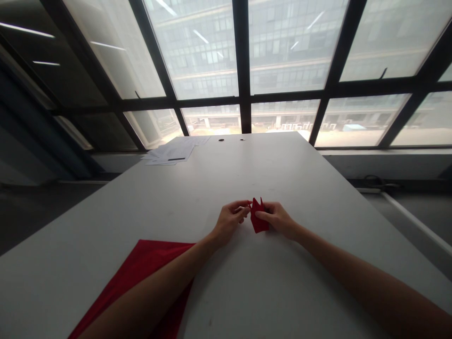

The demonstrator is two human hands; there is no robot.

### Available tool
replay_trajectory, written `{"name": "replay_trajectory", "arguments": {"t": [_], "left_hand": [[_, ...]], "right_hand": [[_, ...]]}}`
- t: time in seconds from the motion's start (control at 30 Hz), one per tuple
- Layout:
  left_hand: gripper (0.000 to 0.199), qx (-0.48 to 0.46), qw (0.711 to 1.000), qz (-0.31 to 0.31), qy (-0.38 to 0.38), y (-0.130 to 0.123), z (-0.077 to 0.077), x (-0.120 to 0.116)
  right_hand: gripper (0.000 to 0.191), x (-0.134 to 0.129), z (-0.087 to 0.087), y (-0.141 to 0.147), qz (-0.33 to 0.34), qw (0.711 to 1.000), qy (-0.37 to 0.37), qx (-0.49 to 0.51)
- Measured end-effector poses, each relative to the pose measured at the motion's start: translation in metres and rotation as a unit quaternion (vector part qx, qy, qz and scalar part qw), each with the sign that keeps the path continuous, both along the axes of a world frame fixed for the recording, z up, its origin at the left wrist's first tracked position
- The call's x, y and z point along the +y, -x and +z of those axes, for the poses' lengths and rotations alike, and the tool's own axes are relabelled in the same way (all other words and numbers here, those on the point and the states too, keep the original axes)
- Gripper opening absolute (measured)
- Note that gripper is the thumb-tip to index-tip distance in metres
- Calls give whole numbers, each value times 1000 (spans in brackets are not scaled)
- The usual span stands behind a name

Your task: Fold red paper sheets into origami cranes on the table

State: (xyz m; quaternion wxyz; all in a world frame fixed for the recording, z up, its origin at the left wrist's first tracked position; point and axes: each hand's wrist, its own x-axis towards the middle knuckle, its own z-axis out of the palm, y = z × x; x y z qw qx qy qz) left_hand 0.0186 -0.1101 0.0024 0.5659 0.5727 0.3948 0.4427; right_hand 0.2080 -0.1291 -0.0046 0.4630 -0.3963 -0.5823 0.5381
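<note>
A small piece of red folded origami paper (259,222) is held above the white table, with a broad point and thin spikes sticking up from it, much like a paper crane. My right hand (278,217) grips it from the right, thumb across the front and the fingers hidden behind. On the other side, my left hand (231,217) pinches at the thin left spike between thumb and forefinger. Beneath my left forearm lies a larger flat red sheet (141,261), partly covered by the arm.
The long white table (226,165) stretches toward tall dark-framed windows (243,70). Several loose white papers (171,151) lie at its far left, with a dark strip on one. Two small dark round spots are near the far edge. A blue curtain (42,117) hangs at left.
</note>
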Motion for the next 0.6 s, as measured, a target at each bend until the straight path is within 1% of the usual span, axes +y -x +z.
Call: {"name": "replay_trajectory", "arguments": {"t": [0.3,0.6], "left_hand": [[46,3,1000,1,-4,-1,1,0],[35,12,1000,-11,-7,0,-1,1]], "right_hand": [[29,1,-1,0,-2,1000,4,-2],[30,1,0,0,-1,1000,9,-1]]}}
